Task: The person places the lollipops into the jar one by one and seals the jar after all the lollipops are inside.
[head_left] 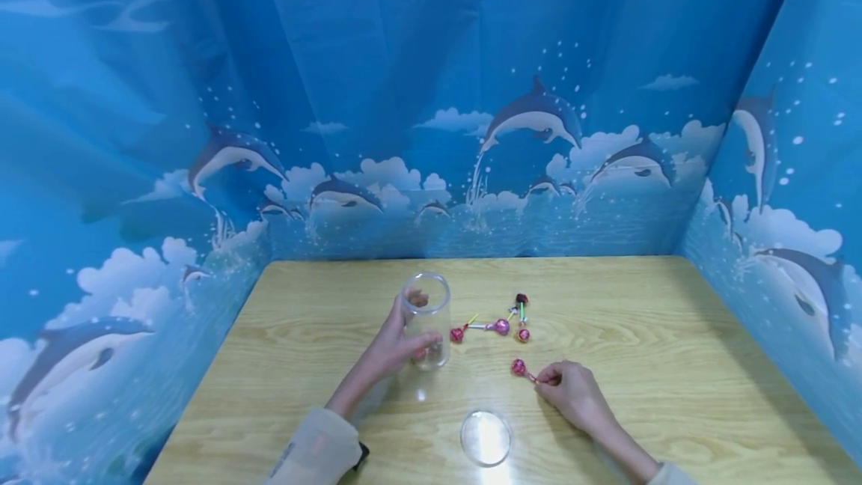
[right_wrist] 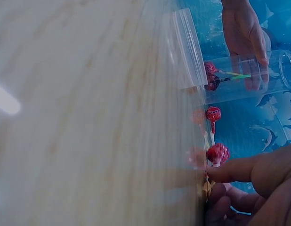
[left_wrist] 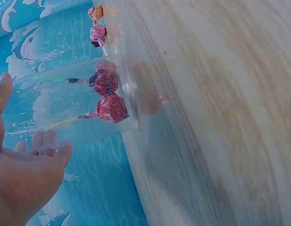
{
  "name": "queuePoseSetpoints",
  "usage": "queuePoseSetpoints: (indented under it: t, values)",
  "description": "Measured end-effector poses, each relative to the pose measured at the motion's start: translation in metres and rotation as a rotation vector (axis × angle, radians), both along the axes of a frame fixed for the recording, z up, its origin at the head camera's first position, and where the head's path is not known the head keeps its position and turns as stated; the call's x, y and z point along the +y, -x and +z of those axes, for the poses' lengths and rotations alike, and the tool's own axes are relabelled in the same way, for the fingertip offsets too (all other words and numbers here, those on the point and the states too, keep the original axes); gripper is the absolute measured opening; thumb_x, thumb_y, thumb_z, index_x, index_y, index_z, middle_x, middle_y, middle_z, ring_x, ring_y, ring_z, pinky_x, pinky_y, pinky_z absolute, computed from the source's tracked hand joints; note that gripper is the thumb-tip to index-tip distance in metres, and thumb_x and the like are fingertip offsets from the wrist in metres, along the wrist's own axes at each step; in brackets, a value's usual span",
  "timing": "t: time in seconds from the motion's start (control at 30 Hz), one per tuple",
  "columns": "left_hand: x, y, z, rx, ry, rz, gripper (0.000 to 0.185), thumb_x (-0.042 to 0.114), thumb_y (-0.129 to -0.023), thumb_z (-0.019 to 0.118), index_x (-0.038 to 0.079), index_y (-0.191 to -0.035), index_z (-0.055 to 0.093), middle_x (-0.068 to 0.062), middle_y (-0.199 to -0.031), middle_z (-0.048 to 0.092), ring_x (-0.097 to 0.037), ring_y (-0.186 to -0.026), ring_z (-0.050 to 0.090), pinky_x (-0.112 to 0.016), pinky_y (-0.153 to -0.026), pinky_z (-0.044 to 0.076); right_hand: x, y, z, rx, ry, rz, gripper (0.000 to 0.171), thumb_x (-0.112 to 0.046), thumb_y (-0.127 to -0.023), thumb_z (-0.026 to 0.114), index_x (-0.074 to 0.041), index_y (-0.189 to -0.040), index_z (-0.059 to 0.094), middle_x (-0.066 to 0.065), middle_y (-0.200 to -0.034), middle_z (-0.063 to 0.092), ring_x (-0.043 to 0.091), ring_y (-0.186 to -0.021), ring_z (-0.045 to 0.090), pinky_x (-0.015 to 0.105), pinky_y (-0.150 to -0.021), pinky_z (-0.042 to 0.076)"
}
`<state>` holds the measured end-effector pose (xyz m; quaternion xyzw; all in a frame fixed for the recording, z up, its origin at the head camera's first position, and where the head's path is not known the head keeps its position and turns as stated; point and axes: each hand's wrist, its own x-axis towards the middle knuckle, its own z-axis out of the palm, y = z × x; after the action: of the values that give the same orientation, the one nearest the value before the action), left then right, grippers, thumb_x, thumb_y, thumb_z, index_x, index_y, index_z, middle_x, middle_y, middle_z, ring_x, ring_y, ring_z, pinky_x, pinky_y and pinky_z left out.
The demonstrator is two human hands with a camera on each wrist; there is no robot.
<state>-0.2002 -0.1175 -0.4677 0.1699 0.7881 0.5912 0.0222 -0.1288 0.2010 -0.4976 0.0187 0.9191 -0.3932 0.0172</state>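
Observation:
My left hand (head_left: 390, 344) grips the side of a tall clear jar (head_left: 435, 316), its thumb in front and fingers curling behind. The jar stands upright on the table with its top uncovered. Inside it, near the base, lie several lollipops (left_wrist: 112, 108) in red and pink wrappers, their yellow and green sticks pointing up. To the right, my right hand (head_left: 574, 397) pinches the stick of a red-wrapped lollipop (head_left: 518, 367) between thumb and forefinger, low over the tabletop. In the right wrist view, that lollipop's head (right_wrist: 218, 153) shows just beyond the fingertips.
Beyond the right hand, several more lollipops lie loosely grouped, among them a red one (head_left: 456, 334), a purple one (head_left: 501, 327) and a dark one (head_left: 521, 299). A round clear lid (head_left: 465, 449) lies nearer me on the wooden table (head_left: 269, 395). Dolphin-print curtains (head_left: 404, 96) enclose the table.

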Motion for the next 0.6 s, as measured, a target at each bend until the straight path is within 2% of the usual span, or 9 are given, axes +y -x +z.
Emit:
queuePoseSetpoints:
  t: [0.17, 0.4, 0.6]
  values:
    - [0.000, 0.000, 0.000, 0.005, 0.001, 0.000, 0.081, 0.014, -0.086, 0.084, 0.004, -0.149, 0.033, -0.020, -0.150, 0.047, -0.045, -0.142, 0.041, -0.068, -0.118, 0.025, 0.005, 0.000, 0.000, -0.050, 0.076, -0.020, 0.004, -0.005, -0.085, 0.079, -0.006, -0.087, 0.076, -0.001, -0.075, 0.066, 0.015, -0.064, 0.053, 0.023, -0.055, 0.044]
    - [0.001, -0.001, 0.002, -0.004, -0.003, 0.006, 0.080, 0.014, -0.086, 0.084, 0.009, -0.148, 0.035, -0.019, -0.151, 0.048, -0.043, -0.142, 0.042, -0.067, -0.118, 0.025, 0.015, 0.001, 0.004, -0.161, 0.299, -0.099, 0.007, -0.004, -0.092, 0.073, 0.000, -0.096, 0.077, 0.007, -0.065, 0.062, 0.013, -0.054, 0.052, 0.021, -0.043, 0.042]
    - [0.001, -0.002, 0.003, -0.010, 0.004, 0.007, 0.080, 0.014, -0.086, 0.084, 0.010, -0.148, 0.035, -0.019, -0.151, 0.047, -0.043, -0.143, 0.041, -0.067, -0.119, 0.023, 0.021, 0.005, 0.008, -0.224, 0.517, -0.131, 0.021, -0.008, -0.093, 0.074, 0.007, -0.108, 0.072, 0.011, -0.076, 0.066, 0.013, -0.061, 0.056, 0.022, -0.050, 0.050]
